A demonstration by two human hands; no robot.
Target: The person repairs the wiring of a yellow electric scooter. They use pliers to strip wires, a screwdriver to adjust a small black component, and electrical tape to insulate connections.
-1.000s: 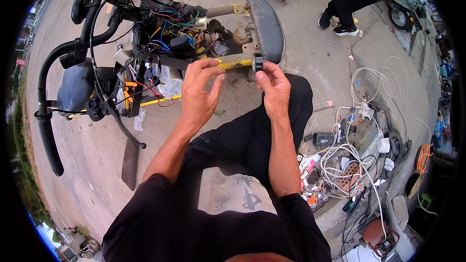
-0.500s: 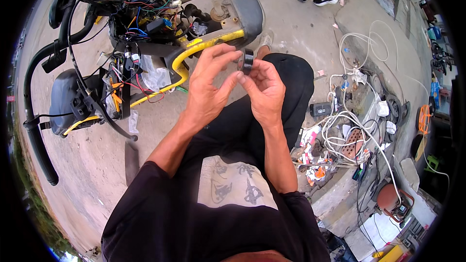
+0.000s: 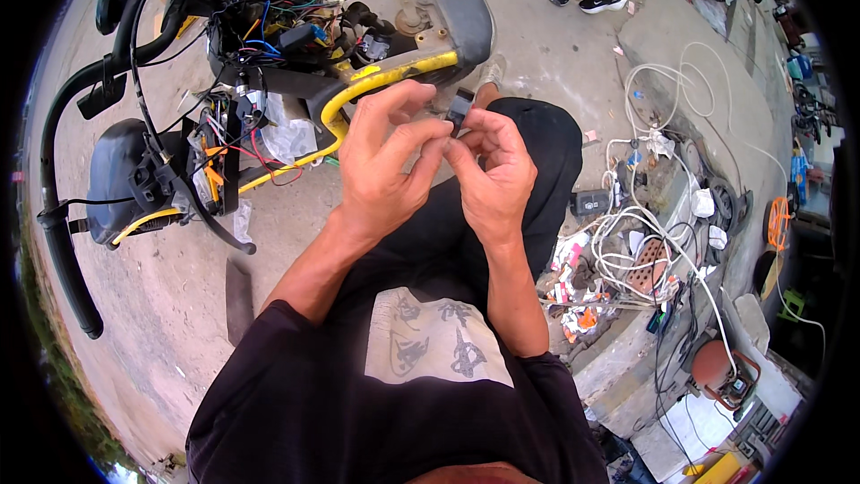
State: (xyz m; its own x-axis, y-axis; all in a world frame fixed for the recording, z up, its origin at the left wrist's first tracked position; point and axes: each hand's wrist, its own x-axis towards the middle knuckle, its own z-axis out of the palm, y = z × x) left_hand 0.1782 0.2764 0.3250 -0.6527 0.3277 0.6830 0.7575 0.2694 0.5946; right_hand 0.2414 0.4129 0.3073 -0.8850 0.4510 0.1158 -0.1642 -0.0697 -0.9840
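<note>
A small roll of black tape point(image 3: 460, 108) is held up between my two hands, over my lap. My right hand point(image 3: 494, 175) grips the roll between its fingers and thumb. At the near edge of the roll, the thumb and forefinger of my left hand point(image 3: 383, 161) pinch together on the tape; its other fingers are curled. Just beyond my hands and to the left stands a stripped-down vehicle with a yellow frame point(image 3: 372, 81). Bunches of coloured wires point(image 3: 296, 31) lie exposed in it, below black handlebars point(image 3: 55, 139).
A black seat-like part point(image 3: 130, 175) stands at the left, by the frame. White hose point(image 3: 618, 260) lies coiled over litter and a perforated brick point(image 3: 649, 264) at the right. A reddish-brown round machine point(image 3: 714, 363) sits at the lower right. Another person's shoes point(image 3: 602, 1) show at the top.
The tape roll has tilted and turned between my hands. My left fingertips have closed in on its near edge, and the right hand has shifted slightly right.
</note>
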